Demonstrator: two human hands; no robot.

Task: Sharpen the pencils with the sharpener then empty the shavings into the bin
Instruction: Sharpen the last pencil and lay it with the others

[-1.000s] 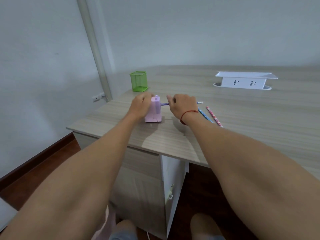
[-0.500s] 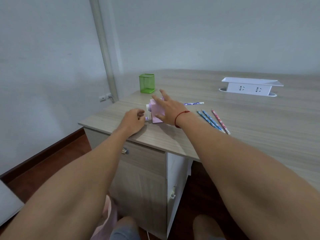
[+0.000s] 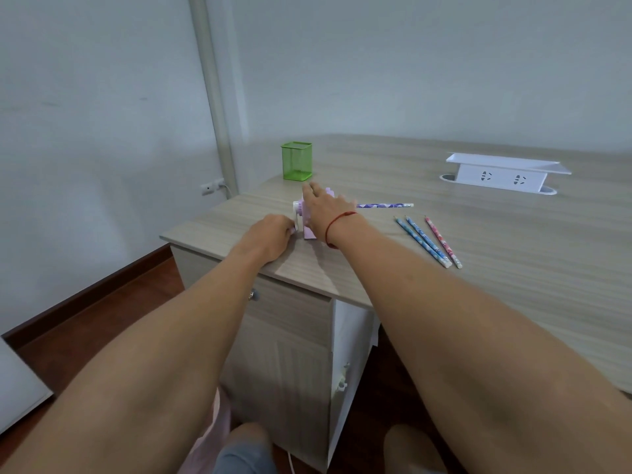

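Observation:
A pink crank sharpener point(image 3: 307, 230) stands near the desk's left front corner, mostly hidden by my hands. My right hand point(image 3: 325, 208) lies flat over its top, fingers spread, pressing it down. My left hand point(image 3: 273, 234) is closed on the white crank handle point(image 3: 295, 220) at the sharpener's left side. A purple patterned pencil point(image 3: 384, 205) sticks out of the sharpener's right side, lying level above the desk. Two blue pencils point(image 3: 422, 240) and a pink pencil point(image 3: 443, 241) lie loose on the desk to the right.
A green mesh pencil cup point(image 3: 297, 161) stands behind the sharpener. A white socket box point(image 3: 502, 172) sits at the back right. The wooden desk point(image 3: 513, 254) has a drawer cabinet point(image 3: 284, 336) below its left end. A pink bag point(image 3: 205, 439) shows at floor level.
My right hand let go of the pencil and moved onto the sharpener's top. My left hand dropped from the sharpener's body to the crank at its left side.

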